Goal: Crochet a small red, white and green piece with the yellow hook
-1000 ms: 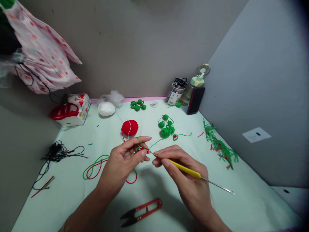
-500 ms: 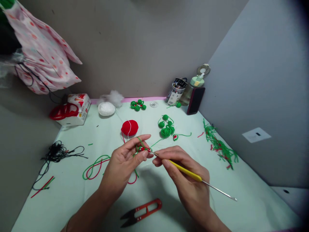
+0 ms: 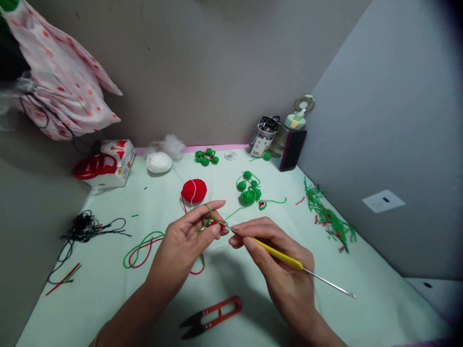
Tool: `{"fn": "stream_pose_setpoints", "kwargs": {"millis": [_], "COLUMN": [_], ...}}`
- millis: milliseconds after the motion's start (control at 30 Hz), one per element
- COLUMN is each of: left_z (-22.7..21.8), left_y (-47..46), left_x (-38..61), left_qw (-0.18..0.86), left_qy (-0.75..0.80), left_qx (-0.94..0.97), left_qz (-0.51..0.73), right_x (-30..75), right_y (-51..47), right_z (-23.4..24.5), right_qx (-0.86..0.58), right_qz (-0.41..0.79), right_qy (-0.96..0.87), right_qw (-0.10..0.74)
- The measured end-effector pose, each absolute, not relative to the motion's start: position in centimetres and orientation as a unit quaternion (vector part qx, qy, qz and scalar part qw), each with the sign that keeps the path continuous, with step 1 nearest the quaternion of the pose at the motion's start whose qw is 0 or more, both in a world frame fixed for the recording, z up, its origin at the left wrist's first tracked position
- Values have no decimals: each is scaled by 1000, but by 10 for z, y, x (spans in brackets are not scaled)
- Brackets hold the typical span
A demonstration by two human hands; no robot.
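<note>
Between the thumb and fingers of my left hand (image 3: 186,236) is a small red and green crochet piece (image 3: 216,223), partly hidden by the fingertips. Green yarn runs over the left index finger. My right hand (image 3: 280,258) grips a crochet hook (image 3: 278,255) by its yellow handle, and the metal tip touches the piece's right edge. Beyond the hands lie a red yarn ball (image 3: 194,191) with a white strand across it and a green yarn ball (image 3: 249,195). Loops of red and green yarn (image 3: 139,253) rest left of my left hand.
Orange thread snips (image 3: 215,315) lie near the front. Tangled black cord (image 3: 85,226) is at left, green and red yarn scraps (image 3: 331,219) at right. Along the back stand a white yarn ball (image 3: 159,163), small green balls (image 3: 206,157), a pen holder (image 3: 263,140) and a phone (image 3: 293,151).
Both hands stay almost in place, with the hook tip still at the crochet piece. The whole view has shifted very slightly.
</note>
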State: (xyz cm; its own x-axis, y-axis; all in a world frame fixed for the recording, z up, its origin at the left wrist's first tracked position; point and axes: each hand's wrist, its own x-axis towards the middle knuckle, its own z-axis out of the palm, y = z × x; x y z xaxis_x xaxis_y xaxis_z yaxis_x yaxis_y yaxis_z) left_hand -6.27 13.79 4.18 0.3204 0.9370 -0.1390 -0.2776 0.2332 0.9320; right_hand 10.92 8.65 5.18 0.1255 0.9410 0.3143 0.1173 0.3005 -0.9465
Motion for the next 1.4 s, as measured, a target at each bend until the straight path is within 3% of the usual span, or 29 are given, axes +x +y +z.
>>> {"fn": "stream_pose_setpoints", "kwargs": {"millis": [700,1133,1400], "left_z": [42,33,31], "left_y": [142,143,138], "left_x": [-68,-65,-59], "left_qw": [595,660,719], "left_qy": [424,410,360], "left_qx": [526,459,451], "left_qz": [435,430,388], "right_x": [120,116,121], "right_y": [98,105,111], "right_z": [47,49,51], "right_qx": [-432,-424,-382], "right_qz": [534,566,661], "right_qy": [-425,-371,-306], "right_qw": [589,602,569]}}
